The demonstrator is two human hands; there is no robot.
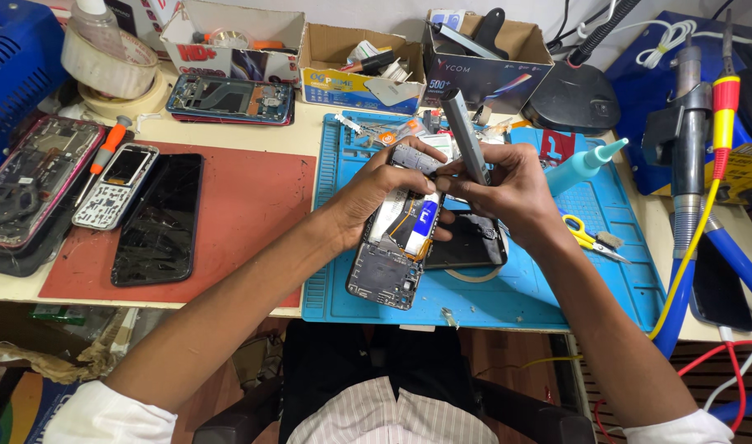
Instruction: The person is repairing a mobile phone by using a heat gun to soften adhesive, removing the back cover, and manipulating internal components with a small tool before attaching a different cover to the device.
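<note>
1. opened phone (390,247) with its back off, held tilted above the blue work mat (508,304), just left of the mat's middle; long axis runs from lower left near the person up to upper right, top end under both hands.
2. grey electric screwdriver (464,136), pen-shaped, stands steeply with its tip down at the phone's top end; its long axis leans up and back to the left, away from the person.
3. right hand (508,189) closed narrow round the screwdriver's lower part, fingers pinched near the tip; it sits just right of the phone's top, touching or almost touching it.
4. left hand (376,185) wrapped on the phone's upper left edge, thumb across the top, holding it up.
5. the two hands meet at the phone's top end; the tip is nearer the right hand.
6. outward: a dark phone part (465,242) lies flat on the mat just right of the phone, yellow-handled scissors (586,237) further right, cracked black screen (158,218) on the red mat (244,205) well to the left.
</note>
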